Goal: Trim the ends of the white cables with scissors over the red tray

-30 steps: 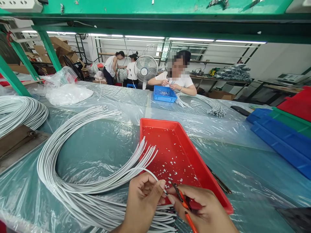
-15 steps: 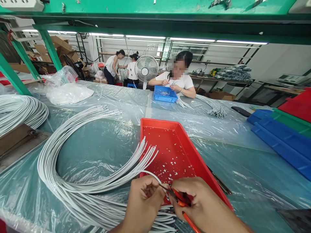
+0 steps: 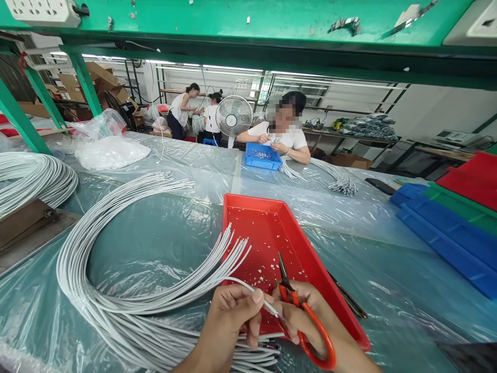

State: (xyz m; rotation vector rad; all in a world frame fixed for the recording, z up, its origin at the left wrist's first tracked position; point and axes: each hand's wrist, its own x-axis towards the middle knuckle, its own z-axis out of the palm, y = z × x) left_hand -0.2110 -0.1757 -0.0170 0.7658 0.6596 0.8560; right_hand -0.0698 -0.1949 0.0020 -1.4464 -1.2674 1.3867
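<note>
Between thumb and fingers, my left hand [image 3: 235,316] pinches a white cable [image 3: 267,304] close to its end, over the near part of a red tray [image 3: 316,259]. Orange-handled scissors [image 3: 318,331] are held in my right hand [image 3: 310,311], their dark blades pointing up and away. The fingertips of that hand are at the cable's end, where thin inner wires seem to show. A large looped bundle of white cables [image 3: 73,274] lies to the left, some ends resting over the tray's rim. Small white scraps [image 3: 260,269] are scattered in the tray.
A dark metal tool [image 3: 349,298] lies right of the tray. Stacked blue bins [image 3: 446,233] stand at the right. Another cable coil [image 3: 34,181] and a plastic bag [image 3: 111,150] are at left. Across the table, a person [image 3: 287,134] works over a blue tray [image 3: 262,158].
The scissors' blades have come away from the cable and swung upward in my right hand. The right fingers have moved to the cable's end. The view has tilted slightly up.
</note>
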